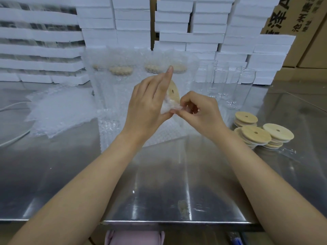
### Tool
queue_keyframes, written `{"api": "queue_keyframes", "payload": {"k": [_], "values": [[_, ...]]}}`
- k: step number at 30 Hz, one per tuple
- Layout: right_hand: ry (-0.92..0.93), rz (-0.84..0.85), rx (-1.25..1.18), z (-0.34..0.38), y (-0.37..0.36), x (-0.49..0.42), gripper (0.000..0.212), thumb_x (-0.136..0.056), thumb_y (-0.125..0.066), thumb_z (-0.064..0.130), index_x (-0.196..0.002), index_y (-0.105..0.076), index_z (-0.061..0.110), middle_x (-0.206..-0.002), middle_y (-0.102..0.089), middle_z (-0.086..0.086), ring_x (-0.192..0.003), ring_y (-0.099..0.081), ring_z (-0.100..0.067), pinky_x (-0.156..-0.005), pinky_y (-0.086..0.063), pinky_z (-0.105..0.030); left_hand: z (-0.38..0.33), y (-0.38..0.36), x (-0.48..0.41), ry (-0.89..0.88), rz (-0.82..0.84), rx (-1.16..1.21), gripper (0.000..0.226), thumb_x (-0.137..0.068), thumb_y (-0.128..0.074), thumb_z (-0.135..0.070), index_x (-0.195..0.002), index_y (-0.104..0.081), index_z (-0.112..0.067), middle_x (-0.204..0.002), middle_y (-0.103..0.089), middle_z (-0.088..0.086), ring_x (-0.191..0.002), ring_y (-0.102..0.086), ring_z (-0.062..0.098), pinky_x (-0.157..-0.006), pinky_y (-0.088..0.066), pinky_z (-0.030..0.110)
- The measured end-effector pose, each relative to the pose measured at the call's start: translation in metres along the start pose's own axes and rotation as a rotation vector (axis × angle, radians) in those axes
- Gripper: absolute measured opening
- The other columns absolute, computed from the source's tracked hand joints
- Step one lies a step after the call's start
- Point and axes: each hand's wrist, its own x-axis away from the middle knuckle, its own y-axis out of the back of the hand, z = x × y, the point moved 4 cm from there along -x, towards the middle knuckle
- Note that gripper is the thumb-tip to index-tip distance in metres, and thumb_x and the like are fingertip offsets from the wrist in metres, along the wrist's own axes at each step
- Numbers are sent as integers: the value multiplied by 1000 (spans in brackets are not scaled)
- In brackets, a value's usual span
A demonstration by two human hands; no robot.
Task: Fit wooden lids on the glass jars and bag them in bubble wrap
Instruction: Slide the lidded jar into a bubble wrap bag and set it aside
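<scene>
Over the middle of the steel table point(159, 183), my left hand point(150, 103) holds a round wooden lid point(174, 92) with a small hole, index finger pointing up. A crumpled bit of clear plastic wrap point(169, 106) clings to the lid's lower edge. My right hand point(200, 112) pinches that wrap with curled fingers. Behind my hands stand several lidded jars in bubble wrap bags point(122, 76). Bare glass jars point(230, 85) stand to the right. Stacks of wooden lids point(256, 133) lie at the right.
Flat bubble wrap bags point(58, 110) lie in a pile at the left. White foam boxes point(194, 23) are stacked along the back, with cardboard cartons point(300, 23) at the far right. A white cable point(12, 106) curves at the left edge. The table's front edge point(177, 222) is near me.
</scene>
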Motion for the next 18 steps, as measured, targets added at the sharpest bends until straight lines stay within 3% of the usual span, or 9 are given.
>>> {"api": "queue_keyframes", "payload": {"k": [2, 4, 5, 7, 8, 10, 13, 15, 18], "values": [[215, -107, 131, 12, 3, 0, 28, -79, -80, 9, -77, -53, 18, -67, -51, 9, -58, -38, -4, -51, -32, -23, 4, 2, 0, 108, -14, 103, 97, -74, -75, -46, -148, -27, -4, -125, -58, 5, -115, -46, 20, -99, -32, 28], [311, -309, 196, 24, 8, -1, 37, -78, -77, -2, -79, -47, 19, -79, -52, 1, -65, -38, -4, -46, -33, -24, 9, 5, 0, 273, -49, 249, 105, -72, -77, -46, -152, -19, -10, -131, -49, -19, -119, -42, 6, -103, -27, 22], [259, -406, 137, 26, 12, -2, 37, -80, -74, -3, -80, -45, 21, -86, -49, 4, -68, -40, -6, -46, -34, -23, 11, 6, 0, 359, -72, 315, 108, -71, -79, -46, -153, -15, -16, -133, -37, -34, -121, -35, -4, -106, -24, 22], [39, -498, -99, 22, 16, -5, 37, -82, -68, 0, -86, -43, 28, -98, -43, 8, -72, -47, -6, -50, -37, -21, 16, 7, 0, 499, -115, 402, 109, -70, -80, -46, -153, -12, -25, -136, -22, -44, -126, -28, -10, -114, -23, 34], [-72, -447, -199, 20, 13, -6, 36, -81, -66, 2, -94, -43, 28, -103, -44, 7, -76, -51, -4, -54, -40, -20, 17, 9, 1, 544, -143, 436, 108, -71, -80, -47, -153, -13, -26, -136, -20, -45, -128, -27, -10, -116, -24, 39], [-244, -119, -228, 14, -6, -2, 45, -78, -68, 11, -114, -42, 21, -119, -47, 4, -97, -58, -3, -74, -48, -19, 20, 13, 3, 591, -214, 497, 105, -72, -81, -45, -152, -17, -22, -129, -22, -53, -127, -27, -16, -114, -25, 29], [-362, 367, -175, 6, -45, 15, 107, -75, -81, 30, -151, -7, 12, -156, -18, -2, -143, -27, -10, -114, -29, -23, 14, 16, 4, 584, -276, 587, 97, -73, -82, -40, -148, -25, -20, -128, -34, -40, -126, -36, -7, -106, -30, 16], [-381, 339, -195, 8, -51, 17, 117, -76, -81, 36, -152, 5, 14, -160, -13, 1, -146, -19, -6, -114, -23, -15, 3, 17, 0, 504, -243, 658, 80, -76, -78, -40, -140, -34, -24, -130, -42, -18, -121, -44, 2, -102, -39, 22], [-433, 139, -280, 1, -36, 12, 98, -73, -83, 36, -146, -20, 17, -145, -38, 8, -133, -38, 3, -107, -36, -16, -10, 19, -10, 334, -132, 655, 43, -93, -57, -39, -130, -49, -21, -130, -47, -7, -117, -49, 6, -91, -40, 18]]}}
